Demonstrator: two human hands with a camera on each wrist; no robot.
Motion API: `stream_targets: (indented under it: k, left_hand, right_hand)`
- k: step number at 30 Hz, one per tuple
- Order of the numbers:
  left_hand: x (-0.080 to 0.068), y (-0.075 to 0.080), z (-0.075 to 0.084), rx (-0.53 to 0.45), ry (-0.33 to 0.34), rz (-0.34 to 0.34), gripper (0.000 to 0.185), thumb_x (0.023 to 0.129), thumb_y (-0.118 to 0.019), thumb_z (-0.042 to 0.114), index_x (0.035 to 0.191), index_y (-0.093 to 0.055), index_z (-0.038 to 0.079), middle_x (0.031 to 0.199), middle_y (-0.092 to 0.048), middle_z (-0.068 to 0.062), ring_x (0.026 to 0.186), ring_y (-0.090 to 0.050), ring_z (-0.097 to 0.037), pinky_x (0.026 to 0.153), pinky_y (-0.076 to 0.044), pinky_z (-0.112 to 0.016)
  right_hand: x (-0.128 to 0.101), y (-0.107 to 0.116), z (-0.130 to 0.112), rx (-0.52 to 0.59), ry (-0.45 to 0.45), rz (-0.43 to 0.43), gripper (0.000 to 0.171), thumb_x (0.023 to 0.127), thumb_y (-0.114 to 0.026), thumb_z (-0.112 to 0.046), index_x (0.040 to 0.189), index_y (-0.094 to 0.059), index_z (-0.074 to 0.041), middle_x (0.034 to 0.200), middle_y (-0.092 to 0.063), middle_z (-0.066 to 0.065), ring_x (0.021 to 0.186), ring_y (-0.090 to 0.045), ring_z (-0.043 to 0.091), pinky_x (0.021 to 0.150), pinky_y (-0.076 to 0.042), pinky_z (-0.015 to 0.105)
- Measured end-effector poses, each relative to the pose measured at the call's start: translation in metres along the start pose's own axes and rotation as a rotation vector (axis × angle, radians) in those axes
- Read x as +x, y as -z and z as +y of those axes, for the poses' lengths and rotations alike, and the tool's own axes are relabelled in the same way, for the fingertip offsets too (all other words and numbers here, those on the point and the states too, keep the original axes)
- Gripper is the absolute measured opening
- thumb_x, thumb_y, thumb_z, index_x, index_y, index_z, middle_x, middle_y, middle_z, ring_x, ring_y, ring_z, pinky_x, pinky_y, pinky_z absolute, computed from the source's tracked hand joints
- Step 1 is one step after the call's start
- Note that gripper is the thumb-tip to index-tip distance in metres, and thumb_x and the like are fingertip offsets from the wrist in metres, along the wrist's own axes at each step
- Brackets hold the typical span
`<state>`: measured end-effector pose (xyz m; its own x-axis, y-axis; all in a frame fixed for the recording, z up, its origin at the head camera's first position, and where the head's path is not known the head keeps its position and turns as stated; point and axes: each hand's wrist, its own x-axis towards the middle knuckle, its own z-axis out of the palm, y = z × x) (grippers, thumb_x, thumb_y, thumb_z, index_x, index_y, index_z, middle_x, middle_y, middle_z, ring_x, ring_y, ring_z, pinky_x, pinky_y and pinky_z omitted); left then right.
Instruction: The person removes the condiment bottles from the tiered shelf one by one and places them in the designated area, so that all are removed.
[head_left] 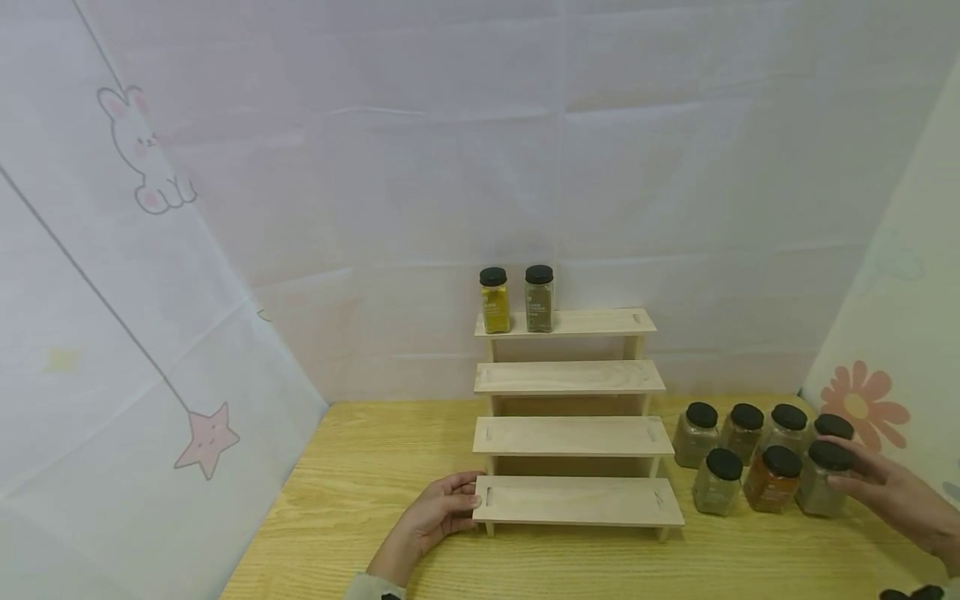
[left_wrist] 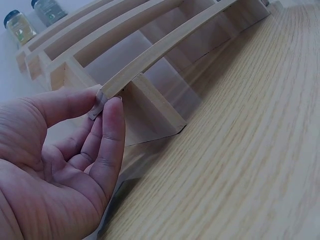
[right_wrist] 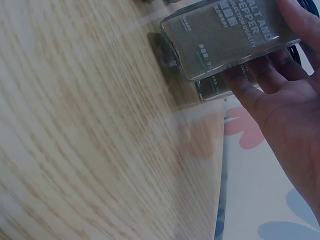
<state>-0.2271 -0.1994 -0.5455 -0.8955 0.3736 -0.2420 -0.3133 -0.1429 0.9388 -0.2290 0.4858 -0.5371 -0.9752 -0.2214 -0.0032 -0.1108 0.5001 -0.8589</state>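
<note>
A four-step wooden display rack (head_left: 577, 500) stands on the table. At its left end my left hand (head_left: 442, 510) pinches the lowest step between thumb and fingers; the left wrist view shows this hand (left_wrist: 65, 160) at the step's corner (left_wrist: 102, 97). Over on the right, my right hand (head_left: 888, 492) holds the spice jar (head_left: 819, 492) at the front right of a group. "Salt and pepper" is printed on that jar (right_wrist: 225, 37) in the right wrist view, where thumb and fingers lie on either side of it. I cannot tell whether its base touches the table.
On the top step stand a yellow spice jar (head_left: 496, 308) and a grey-brown one (head_left: 538, 307). Several black-lidded jars sit right of the rack, including a red-orange one (head_left: 771, 483) and a pale one (head_left: 717, 487). Printed cloth (head_left: 450, 208) hangs behind the table (head_left: 375, 450).
</note>
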Motion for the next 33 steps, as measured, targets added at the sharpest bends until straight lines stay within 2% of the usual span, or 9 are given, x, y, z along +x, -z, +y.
stream_targets:
  k: [3,5,8,13,17,21,28,31,33]
  left_hand:
    - [0.000,0.000,-0.001,0.002,-0.002,-0.002,0.070,0.094,-0.068,0.004,0.152,-0.032,-0.010,0.115,-0.060,-0.009,0.092,-0.070,-0.017,0.072,-0.061,-0.026]
    - [0.000,0.000,-0.001,0.002,-0.002,-0.005,0.070,0.094,-0.068,0.004,0.152,-0.032,-0.010,0.116,-0.061,-0.009,0.093,-0.070,-0.017,0.072,-0.061,-0.027]
    - [-0.001,0.000,-0.001,0.002,-0.002,-0.008,0.070,0.094,-0.068,0.005,0.153,-0.033,-0.009,0.117,-0.061,-0.009,0.094,-0.070,-0.018,0.072,-0.061,-0.027]
    - [-0.001,0.001,-0.002,-0.001,-0.001,-0.014,0.071,0.094,-0.069,0.006,0.153,-0.033,-0.009,0.116,-0.060,-0.008,0.094,-0.069,-0.017,0.072,-0.061,-0.026]
    - [0.000,0.001,-0.002,-0.004,-0.003,-0.021,0.070,0.094,-0.069,0.006,0.153,-0.033,-0.008,0.115,-0.061,-0.008,0.092,-0.070,-0.016,0.072,-0.060,-0.025]
    - [0.000,0.001,-0.002,-0.010,-0.005,-0.015,0.069,0.093,-0.069,0.005,0.152,-0.036,-0.007,0.116,-0.061,-0.009,0.090,-0.070,-0.016,0.070,-0.061,-0.025]
    - [0.001,0.001,-0.001,-0.008,-0.003,-0.013,0.068,0.093,-0.070,0.005,0.152,-0.037,-0.007,0.117,-0.062,-0.009,0.090,-0.070,-0.017,0.070,-0.060,-0.025]
    - [0.001,0.002,-0.001,-0.007,0.001,-0.023,0.070,0.093,-0.069,0.006,0.152,-0.035,-0.007,0.116,-0.062,-0.009,0.090,-0.070,-0.016,0.071,-0.060,-0.025]
    - [0.000,0.002,-0.001,-0.007,0.005,-0.027,0.070,0.093,-0.069,0.006,0.153,-0.034,-0.008,0.116,-0.062,-0.008,0.090,-0.070,-0.016,0.071,-0.060,-0.025]
  right_hand:
    - [0.000,0.000,0.001,0.007,-0.024,-0.012,0.073,0.109,-0.048,-0.020,0.162,0.000,-0.004,0.166,0.005,0.014,0.103,-0.038,-0.027,0.077,-0.051,0.015]
    - [0.000,-0.001,0.002,0.014,-0.032,-0.010,0.075,0.109,-0.048,-0.021,0.162,0.002,-0.002,0.165,-0.001,0.015,0.103,-0.038,-0.027,0.077,-0.051,0.016]
    - [-0.001,-0.001,0.006,0.032,-0.012,-0.014,0.074,0.109,-0.047,-0.018,0.162,0.002,-0.005,0.161,-0.013,0.001,0.104,-0.038,-0.027,0.078,-0.052,0.016]
    - [-0.003,0.000,0.012,0.098,0.068,-0.011,0.067,0.108,-0.046,-0.009,0.164,-0.011,-0.021,0.145,-0.023,-0.025,0.109,-0.041,-0.025,0.080,-0.052,0.014]
    - [-0.003,0.001,0.015,0.145,0.139,-0.018,0.065,0.107,-0.045,-0.001,0.162,-0.019,-0.021,0.139,-0.026,-0.033,0.112,-0.042,-0.024,0.082,-0.053,0.014]
    - [-0.002,0.001,0.015,0.150,0.148,-0.014,0.062,0.105,-0.047,0.001,0.160,-0.026,-0.022,0.136,-0.029,-0.035,0.112,-0.043,-0.024,0.082,-0.053,0.015]
    - [-0.004,0.004,0.004,-0.019,0.072,0.002,0.062,0.108,-0.049,-0.013,0.162,-0.019,-0.014,0.141,-0.018,-0.036,0.107,-0.032,-0.032,0.077,-0.049,0.015]
    - [-0.002,0.009,-0.008,-0.112,0.083,0.023,0.061,0.109,-0.048,-0.017,0.162,-0.019,-0.011,0.142,-0.023,-0.039,0.104,-0.029,-0.034,0.073,-0.044,0.014]
    - [0.000,0.012,-0.020,-0.137,0.095,0.046,0.058,0.109,-0.047,-0.019,0.161,-0.023,-0.009,0.138,-0.033,-0.039,0.109,-0.033,-0.032,0.072,-0.043,0.013]
